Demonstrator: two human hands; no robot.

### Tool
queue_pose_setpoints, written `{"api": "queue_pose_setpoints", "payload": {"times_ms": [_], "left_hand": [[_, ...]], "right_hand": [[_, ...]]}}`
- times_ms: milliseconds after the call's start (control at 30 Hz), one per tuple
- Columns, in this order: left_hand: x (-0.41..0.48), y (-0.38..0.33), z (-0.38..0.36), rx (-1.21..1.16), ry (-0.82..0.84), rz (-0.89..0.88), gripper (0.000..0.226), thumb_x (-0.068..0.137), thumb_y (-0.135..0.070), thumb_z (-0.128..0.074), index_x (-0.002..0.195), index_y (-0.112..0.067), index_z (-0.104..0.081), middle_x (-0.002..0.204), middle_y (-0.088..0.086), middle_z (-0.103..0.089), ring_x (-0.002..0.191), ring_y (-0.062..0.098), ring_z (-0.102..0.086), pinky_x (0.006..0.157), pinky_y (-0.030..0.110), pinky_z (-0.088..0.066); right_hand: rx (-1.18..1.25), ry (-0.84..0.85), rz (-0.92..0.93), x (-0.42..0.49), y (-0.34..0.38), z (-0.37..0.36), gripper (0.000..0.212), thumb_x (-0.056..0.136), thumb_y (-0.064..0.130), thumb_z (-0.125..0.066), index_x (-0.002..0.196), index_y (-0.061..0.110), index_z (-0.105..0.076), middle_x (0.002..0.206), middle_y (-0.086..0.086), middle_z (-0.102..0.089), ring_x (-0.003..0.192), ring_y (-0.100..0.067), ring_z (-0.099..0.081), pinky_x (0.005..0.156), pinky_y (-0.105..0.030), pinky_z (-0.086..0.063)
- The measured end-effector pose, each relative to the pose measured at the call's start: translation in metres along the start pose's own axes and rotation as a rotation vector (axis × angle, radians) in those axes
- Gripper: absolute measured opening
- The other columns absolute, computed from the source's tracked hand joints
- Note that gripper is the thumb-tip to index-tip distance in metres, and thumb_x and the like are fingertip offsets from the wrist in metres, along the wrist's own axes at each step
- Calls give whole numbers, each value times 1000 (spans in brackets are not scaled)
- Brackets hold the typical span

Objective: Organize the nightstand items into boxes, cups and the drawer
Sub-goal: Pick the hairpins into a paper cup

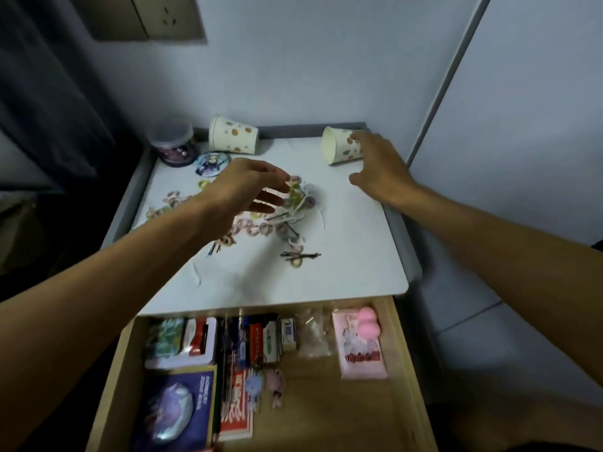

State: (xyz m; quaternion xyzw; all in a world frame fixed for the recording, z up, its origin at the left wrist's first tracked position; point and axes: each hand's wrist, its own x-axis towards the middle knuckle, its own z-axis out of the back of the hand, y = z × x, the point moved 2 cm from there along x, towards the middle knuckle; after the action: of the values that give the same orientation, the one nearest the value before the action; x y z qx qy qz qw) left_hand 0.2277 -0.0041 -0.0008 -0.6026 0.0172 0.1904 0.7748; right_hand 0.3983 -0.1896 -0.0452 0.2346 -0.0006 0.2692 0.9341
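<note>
Centrally, left hand (248, 185) is pinching hair ties (298, 199); right hand (380, 168), spread wide, is touching upper-right cup (339, 146).

Dim, bluish — soft motion blur

Bare left hand (243, 185), bare right hand (380, 168), bare forearms (107, 288)
</note>
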Motion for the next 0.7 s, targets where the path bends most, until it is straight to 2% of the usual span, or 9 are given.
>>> {"api": "queue_pose_setpoints", "payload": {"times_ms": [167,267,367,433,533,567,633,700], "left_hand": [[61,-5,-13,-32,0,26,16,99,-10,-56,111,-6,-67,110,12,-72,91,22,-70,74,25,-59],[76,0,-17,-59,-25,39,16,98,-7,-58,112,-7,-65,112,13,-71,96,26,-71,79,28,-59],[78,6,-18,-94,-65,28,24,95,-5,-60,120,-6,-61,115,18,-69,103,30,-69,85,32,-58],[72,8,-17,-110,-103,3,37,92,-5,-65,128,-10,-55,120,14,-67,105,27,-68,92,35,-56],[51,12,-13,-87,-108,-52,72,82,-11,-78,143,-22,-41,130,2,-59,115,18,-61,102,38,-49],[37,11,-12,-90,-81,-74,83,78,-12,-81,146,-25,-35,132,1,-58,117,17,-61,101,39,-50],[9,13,-14,-84,-12,-117,100,74,-9,-85,151,-28,-24,132,1,-59,110,15,-66,91,37,-57],[-25,14,-16,-45,10,-165,104,74,-7,-85,152,-31,-19,124,0,-62,97,12,-69,80,33,-60]], "right_hand": [[-86,44,131,65,-8,-12,102,73,14,-83,155,19,-21,151,-10,-39,137,-29,-36,113,-40,-32],[-179,33,209,82,-10,-20,99,75,16,-82,154,22,-22,139,-13,-50,126,-32,-47,105,-42,-38],[-188,-28,201,81,-3,-17,94,77,27,-79,152,27,-23,130,-13,-54,116,-31,-49,94,-44,-45],[-43,-64,175,65,13,-7,89,76,35,-78,148,33,-26,122,-9,-57,106,-26,-55,88,-44,-51],[484,0,118,19,47,8,64,79,35,-79,133,32,-44,102,-3,-66,79,-15,-67,68,-33,-58],[635,54,88,-1,59,13,54,81,33,-78,126,30,-50,99,0,-66,76,-12,-68,63,-27,-57],[804,164,16,-37,74,10,41,83,32,-77,118,29,-55,102,1,-67,84,-11,-68,64,-23,-55],[855,238,-22,-73,88,1,39,83,35,-75,116,28,-57,108,1,-67,95,-14,-68,77,-29,-58]]}}
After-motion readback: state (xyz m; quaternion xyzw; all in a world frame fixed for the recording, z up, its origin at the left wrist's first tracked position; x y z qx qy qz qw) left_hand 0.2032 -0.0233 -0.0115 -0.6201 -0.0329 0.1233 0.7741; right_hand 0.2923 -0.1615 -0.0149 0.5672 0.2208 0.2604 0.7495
